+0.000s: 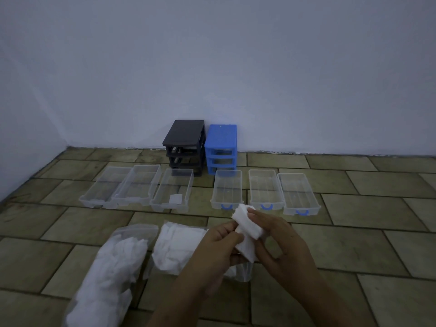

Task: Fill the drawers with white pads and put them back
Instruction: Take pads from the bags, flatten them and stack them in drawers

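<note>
I saw six clear drawers point(226, 190) in a row on the floor, three at eleven o'clock and three with blue handles at one o'clock. One white pad point(176, 198) lay in the third drawer point(172, 192) from the left. A small stack of white pads point(246, 228) was up off the floor at center, and two bags of pads point(113, 267) lay at seven o'clock.

No readable text, label, brand, number or sign shows anywhere; every surface in this dim view appears plain and unmarked.
</note>
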